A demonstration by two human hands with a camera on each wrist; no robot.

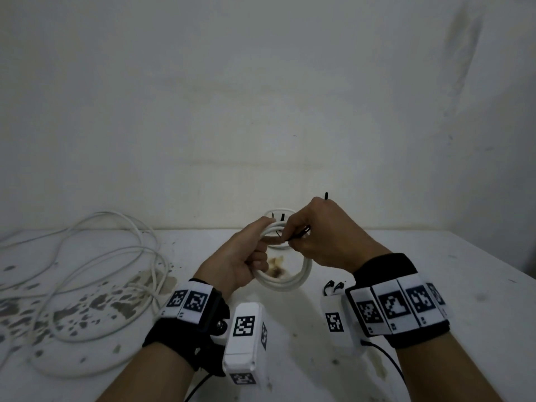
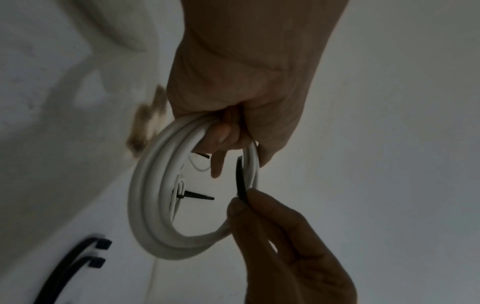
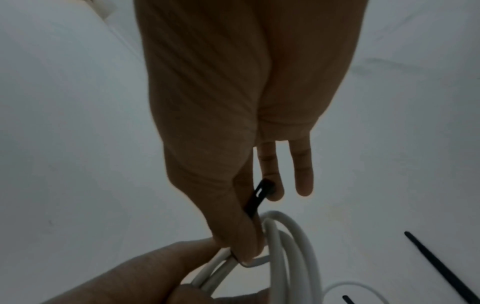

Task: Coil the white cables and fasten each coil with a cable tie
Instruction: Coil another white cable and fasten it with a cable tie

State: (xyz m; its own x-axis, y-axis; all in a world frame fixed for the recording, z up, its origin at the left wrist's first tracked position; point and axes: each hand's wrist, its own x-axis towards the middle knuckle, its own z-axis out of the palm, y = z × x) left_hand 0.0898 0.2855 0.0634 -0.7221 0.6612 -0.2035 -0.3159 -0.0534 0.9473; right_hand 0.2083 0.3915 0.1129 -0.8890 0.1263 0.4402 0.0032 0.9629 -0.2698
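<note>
My left hand (image 1: 259, 258) grips a white cable coil (image 1: 290, 281) at its top left, holding it just above the table. My right hand (image 1: 291, 238) pinches a black cable tie (image 1: 304, 230) against the top of the coil; the tie's thin end (image 1: 326, 195) sticks up past the knuckles. In the left wrist view the tie (image 2: 240, 179) runs along the coil (image 2: 148, 195) into the right fingertips (image 2: 241, 207). The right wrist view has the tie's head (image 3: 262, 191) between thumb and finger, beside the coil (image 3: 293, 246).
A tangle of loose white cable (image 1: 101, 256) covers the stained table (image 1: 435, 271) at the left. A smaller white coil (image 1: 280, 214) with a black tie lies behind my hands by the wall. Spare black ties (image 1: 333, 287) lie near my right wrist.
</note>
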